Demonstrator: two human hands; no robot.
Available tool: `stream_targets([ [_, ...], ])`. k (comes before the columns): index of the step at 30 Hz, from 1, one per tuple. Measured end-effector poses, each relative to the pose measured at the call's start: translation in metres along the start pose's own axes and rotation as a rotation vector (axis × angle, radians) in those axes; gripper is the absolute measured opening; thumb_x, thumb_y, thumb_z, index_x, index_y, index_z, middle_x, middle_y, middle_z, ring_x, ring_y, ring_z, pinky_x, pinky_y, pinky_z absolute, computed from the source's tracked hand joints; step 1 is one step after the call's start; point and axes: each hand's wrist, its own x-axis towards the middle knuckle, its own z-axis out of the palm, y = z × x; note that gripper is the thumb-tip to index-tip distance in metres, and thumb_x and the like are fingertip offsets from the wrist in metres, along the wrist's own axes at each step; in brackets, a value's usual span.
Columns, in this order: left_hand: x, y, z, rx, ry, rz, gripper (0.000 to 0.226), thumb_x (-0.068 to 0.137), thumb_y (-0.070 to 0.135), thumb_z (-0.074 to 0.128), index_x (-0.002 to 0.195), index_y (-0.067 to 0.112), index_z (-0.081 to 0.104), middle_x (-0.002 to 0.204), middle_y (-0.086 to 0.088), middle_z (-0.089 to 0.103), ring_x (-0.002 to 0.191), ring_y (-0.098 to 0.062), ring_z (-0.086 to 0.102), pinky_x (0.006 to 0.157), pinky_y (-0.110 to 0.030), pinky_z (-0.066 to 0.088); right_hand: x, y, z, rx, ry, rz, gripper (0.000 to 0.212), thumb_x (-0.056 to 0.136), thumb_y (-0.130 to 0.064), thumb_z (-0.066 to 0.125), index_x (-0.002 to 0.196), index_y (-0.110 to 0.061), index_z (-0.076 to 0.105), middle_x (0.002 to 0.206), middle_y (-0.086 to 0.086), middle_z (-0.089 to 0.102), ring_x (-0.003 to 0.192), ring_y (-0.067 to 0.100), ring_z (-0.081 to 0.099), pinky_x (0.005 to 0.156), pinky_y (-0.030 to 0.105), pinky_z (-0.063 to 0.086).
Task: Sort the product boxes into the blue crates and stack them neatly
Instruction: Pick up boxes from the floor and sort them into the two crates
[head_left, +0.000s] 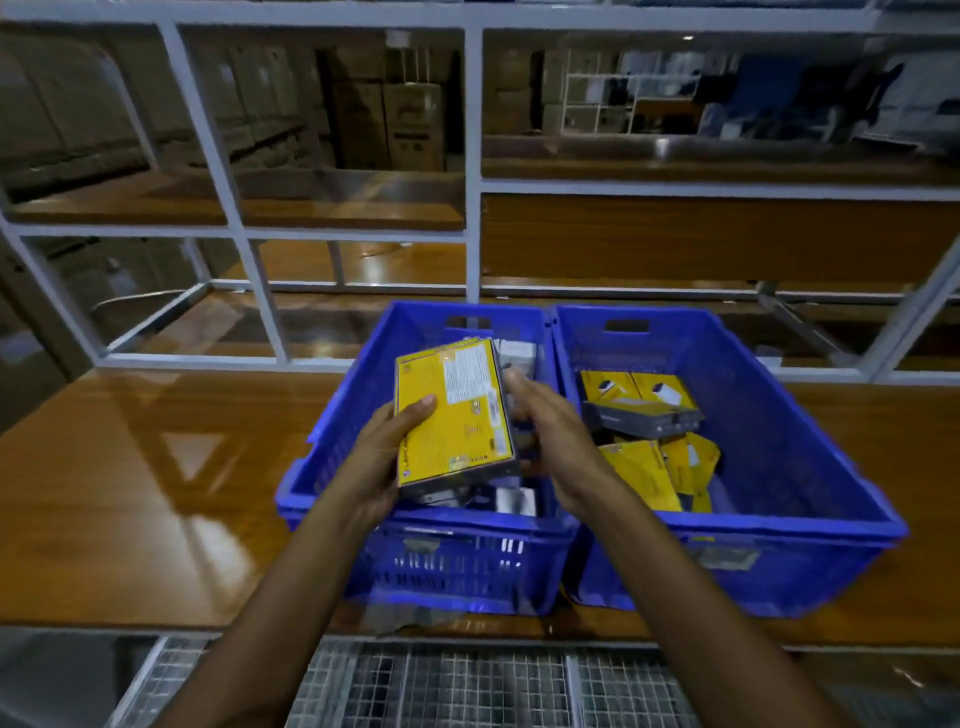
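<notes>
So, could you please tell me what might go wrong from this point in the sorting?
1. The yellow box is tilted above the left crate, gripped mainly by the left hand. The right hand is only at its edge, so it could slip onto the items below.
2. The loose yellow boxes in the right crate lie tilted and overlapping, so anything stacked on them would likely sit crooked or slide.

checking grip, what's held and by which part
Left hand grips the yellow boxes by their lower left edge, thumb on top. Right hand at their right edge, grip unclear.
</notes>
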Motion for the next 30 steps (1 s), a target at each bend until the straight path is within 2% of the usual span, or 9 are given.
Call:
stream_targets([
  [3, 0.014, -0.011, 0.022, 0.090, -0.062, 0.014, 0.061, 0.086, 0.032, 0.071, 0.138, 0.008, 0.049, 0.130, -0.020, 0.063, 0.118, -0.040, 0.062, 0.099, -0.060, 0.048, 0.003, 0.006, -0.013, -0.051, 0.071, -0.008, 0.041, 0.088, -0.041, 0.070, 0.121, -0.019, 0.058, 0.117, 0.002, 0.069, 0.096, 0.017, 0.071, 0.072, 0.031, 0.058],
  [7, 0.025, -0.018, 0.067, 0.194, -0.147, 0.010, 0.048, 0.092, 0.030, 0.062, 0.135, 0.011, 0.052, 0.126, -0.015, 0.067, 0.114, -0.035, 0.065, 0.095, -0.050, 0.054, 0.005, 0.007, -0.053, -0.033, 0.144, -0.004, 0.039, 0.090, -0.030, 0.071, 0.122, -0.012, 0.059, 0.116, 0.004, 0.069, 0.097, 0.015, 0.070, 0.075, 0.028, 0.058],
  [11, 0.050, -0.029, 0.113, 0.237, -0.194, -0.013, 0.043, 0.094, 0.028, 0.064, 0.133, 0.013, 0.055, 0.127, -0.014, 0.067, 0.112, -0.033, 0.067, 0.090, -0.048, 0.057, 0.004, 0.001, -0.106, 0.038, 0.202, 0.013, 0.035, 0.090, -0.027, 0.070, 0.119, -0.009, 0.062, 0.116, 0.008, 0.071, 0.102, 0.025, 0.071, 0.090, 0.045, 0.057],
  [16, 0.074, -0.053, 0.180, 0.232, -0.165, -0.087, 0.048, 0.090, 0.032, 0.067, 0.133, 0.017, 0.053, 0.126, -0.008, 0.068, 0.107, -0.026, 0.070, 0.077, -0.041, 0.060, 0.004, -0.008, -0.181, 0.103, 0.279, 0.050, 0.027, 0.092, -0.026, 0.067, 0.113, -0.009, 0.066, 0.107, 0.008, 0.075, 0.095, 0.027, 0.072, 0.077, 0.038, 0.057],
  [19, 0.087, -0.066, 0.213, 0.298, -0.206, -0.191, 0.064, 0.077, 0.050, 0.077, 0.129, 0.020, 0.054, 0.126, -0.009, 0.066, 0.112, -0.033, 0.066, 0.074, -0.045, 0.059, 0.008, -0.008, -0.224, 0.098, 0.359, 0.111, 0.028, 0.092, -0.026, 0.067, 0.111, -0.005, 0.069, 0.105, 0.014, 0.074, 0.096, 0.032, 0.070, 0.086, 0.046, 0.054],
  [22, 0.096, -0.080, 0.234, 0.529, -0.208, -0.186, 0.057, 0.074, 0.066, 0.070, 0.105, 0.021, 0.054, 0.096, -0.004, 0.056, 0.082, -0.023, 0.058, 0.066, -0.035, 0.045, 0.012, -0.004, -0.258, -0.057, 0.497, 0.077, 0.022, 0.092, -0.026, 0.066, 0.097, -0.006, 0.070, 0.102, 0.019, 0.072, 0.094, 0.030, 0.067, 0.085, 0.046, 0.053],
  [25, 0.107, -0.094, 0.248, 0.628, -0.098, -0.113, 0.064, 0.086, 0.060, 0.062, 0.134, 0.021, 0.044, 0.122, -0.004, 0.058, 0.100, -0.019, 0.057, 0.077, -0.039, 0.045, 0.014, -0.002, -0.279, -0.029, 0.575, -0.002, 0.015, 0.093, -0.021, 0.065, 0.097, -0.007, 0.068, 0.098, 0.010, 0.070, 0.093, 0.023, 0.063, 0.082, 0.040, 0.051],
  [27, 0.111, -0.099, 0.256, 0.644, -0.058, -0.089, 0.069, 0.088, 0.058, 0.061, 0.142, 0.021, 0.040, 0.137, -0.006, 0.053, 0.113, -0.020, 0.056, 0.075, -0.037, 0.047, 0.016, -0.001, -0.288, -0.013, 0.551, -0.007, 0.016, 0.094, -0.020, 0.064, 0.103, -0.007, 0.067, 0.095, 0.002, 0.066, 0.094, 0.019, 0.061, 0.076, 0.034, 0.048],
  [30, 0.109, -0.106, 0.262, 0.655, -0.040, -0.085, 0.059, 0.092, 0.053, 0.058, 0.140, 0.021, 0.046, 0.133, -0.006, 0.055, 0.111, -0.022, 0.057, 0.070, -0.034, 0.047, 0.019, 0.003, -0.293, -0.002, 0.447, 0.043, 0.020, 0.094, -0.026, 0.063, 0.108, -0.014, 0.068, 0.112, 0.000, 0.065, 0.107, 0.019, 0.060, 0.082, 0.034, 0.048],
])
